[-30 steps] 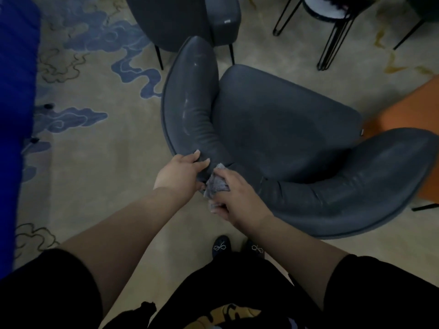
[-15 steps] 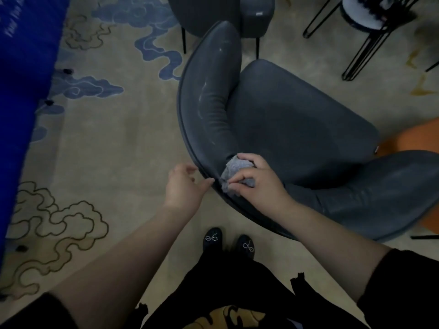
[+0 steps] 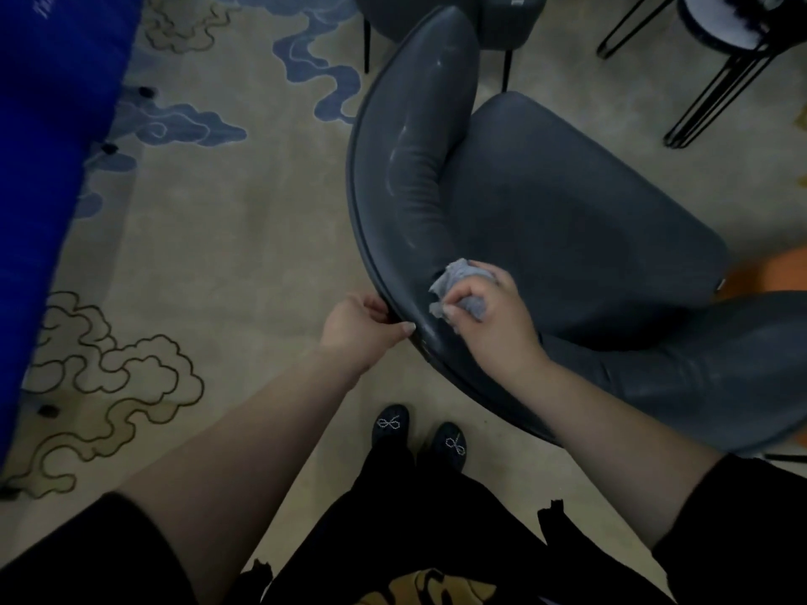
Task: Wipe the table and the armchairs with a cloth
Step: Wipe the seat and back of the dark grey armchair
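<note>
A dark grey leather armchair (image 3: 567,211) with a curved back stands right in front of me. My right hand (image 3: 489,320) grips a crumpled grey cloth (image 3: 454,277) and presses it on the inner side of the backrest, near where it meets the left arm. My left hand (image 3: 362,329) holds the outer rim of the backrest, thumb on top, fingers curled behind the edge. White smears show on the chair's left arm (image 3: 419,137).
A second grey armchair (image 3: 502,19) stands behind this one. A small round table on black wire legs (image 3: 720,58) is at the top right, something orange (image 3: 768,268) at the right edge. A blue cloth-covered surface (image 3: 48,146) runs down the left. My shoes (image 3: 419,434) are on patterned carpet.
My right hand has slid the cloth from the outer edge of the backrest onto its inner side. My left hand has shifted from the top of the backrest to its outer rim.
</note>
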Action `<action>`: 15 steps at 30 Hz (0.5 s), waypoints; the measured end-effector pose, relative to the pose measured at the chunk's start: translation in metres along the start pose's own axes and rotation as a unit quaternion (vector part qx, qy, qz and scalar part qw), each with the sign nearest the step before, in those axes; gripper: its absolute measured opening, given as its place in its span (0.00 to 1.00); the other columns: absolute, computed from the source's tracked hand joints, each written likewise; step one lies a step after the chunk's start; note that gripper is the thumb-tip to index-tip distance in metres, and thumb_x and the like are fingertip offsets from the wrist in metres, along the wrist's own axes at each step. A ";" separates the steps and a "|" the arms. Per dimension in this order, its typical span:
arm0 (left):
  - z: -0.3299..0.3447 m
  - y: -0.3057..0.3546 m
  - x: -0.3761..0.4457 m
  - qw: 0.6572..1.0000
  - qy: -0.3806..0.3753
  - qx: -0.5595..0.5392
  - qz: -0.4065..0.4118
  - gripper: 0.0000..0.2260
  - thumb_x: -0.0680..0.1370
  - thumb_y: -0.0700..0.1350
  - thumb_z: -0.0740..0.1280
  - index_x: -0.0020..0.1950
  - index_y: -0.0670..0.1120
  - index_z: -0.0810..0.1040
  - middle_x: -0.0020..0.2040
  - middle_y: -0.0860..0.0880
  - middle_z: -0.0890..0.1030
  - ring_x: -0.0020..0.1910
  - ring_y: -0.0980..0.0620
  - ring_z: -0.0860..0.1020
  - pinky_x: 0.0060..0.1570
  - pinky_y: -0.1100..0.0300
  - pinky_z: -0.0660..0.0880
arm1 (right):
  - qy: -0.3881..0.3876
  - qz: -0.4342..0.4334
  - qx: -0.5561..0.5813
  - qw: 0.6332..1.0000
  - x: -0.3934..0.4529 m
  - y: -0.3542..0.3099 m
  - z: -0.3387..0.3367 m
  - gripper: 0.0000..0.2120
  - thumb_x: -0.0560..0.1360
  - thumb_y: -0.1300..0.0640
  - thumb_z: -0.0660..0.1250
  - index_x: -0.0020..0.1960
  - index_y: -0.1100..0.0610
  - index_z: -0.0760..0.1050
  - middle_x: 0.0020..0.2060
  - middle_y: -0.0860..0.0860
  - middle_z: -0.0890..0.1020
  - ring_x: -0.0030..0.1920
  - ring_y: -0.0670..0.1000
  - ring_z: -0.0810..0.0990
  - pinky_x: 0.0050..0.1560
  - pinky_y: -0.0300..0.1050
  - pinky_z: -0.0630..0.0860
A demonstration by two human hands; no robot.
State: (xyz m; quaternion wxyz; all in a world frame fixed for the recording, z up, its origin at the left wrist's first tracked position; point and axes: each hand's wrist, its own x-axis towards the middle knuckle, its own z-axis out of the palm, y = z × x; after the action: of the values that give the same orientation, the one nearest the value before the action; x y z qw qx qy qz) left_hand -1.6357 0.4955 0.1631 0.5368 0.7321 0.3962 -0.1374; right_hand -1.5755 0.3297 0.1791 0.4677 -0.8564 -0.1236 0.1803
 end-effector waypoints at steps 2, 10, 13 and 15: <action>0.000 0.001 0.000 1.000 0.001 0.002 0.002 0.15 0.65 0.43 0.78 0.45 0.44 0.75 0.45 0.42 0.82 0.46 0.44 0.82 0.49 0.46 0.79 | -0.009 0.007 0.013 1.000 0.002 -0.002 -0.001 0.07 0.69 0.64 0.72 0.37 0.53 0.78 0.64 0.48 0.68 0.64 0.43 0.68 0.56 0.18 0.56; -0.001 0.007 -0.004 0.999 0.008 0.033 0.012 0.14 0.66 0.42 0.78 0.41 0.47 0.74 0.44 0.42 0.82 0.45 0.43 0.81 0.47 0.45 0.79 | -0.116 -0.130 -0.099 0.980 -0.009 -0.007 -0.002 0.04 0.69 0.63 0.74 0.37 0.55 0.81 0.71 0.52 0.63 0.73 0.50 0.60 0.72 0.41 0.58; -0.002 0.009 -0.004 1.000 0.002 0.024 0.003 0.15 0.65 0.42 0.78 0.45 0.43 0.75 0.45 0.42 0.82 0.46 0.43 0.82 0.48 0.45 0.79 | -0.157 -0.108 -0.091 0.978 -0.007 -0.004 -0.011 0.06 0.70 0.62 0.73 0.37 0.53 0.80 0.72 0.48 0.62 0.73 0.45 0.59 0.72 0.37 0.56; -0.001 0.009 -0.005 1.000 0.002 0.013 -0.003 0.16 0.65 0.42 0.78 0.46 0.43 0.75 0.46 0.41 0.82 0.47 0.43 0.81 0.50 0.45 0.78 | -0.145 -0.090 -0.071 0.983 -0.008 -0.006 -0.013 0.07 0.70 0.62 0.72 0.37 0.51 0.79 0.71 0.45 0.61 0.71 0.41 0.59 0.69 0.30 0.55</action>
State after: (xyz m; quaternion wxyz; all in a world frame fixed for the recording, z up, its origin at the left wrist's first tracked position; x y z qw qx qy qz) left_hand -1.6324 0.4937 0.1726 0.5260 0.7380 0.3980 -0.1423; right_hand -1.5774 0.3199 0.1924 0.3970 -0.8377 -0.2788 0.2507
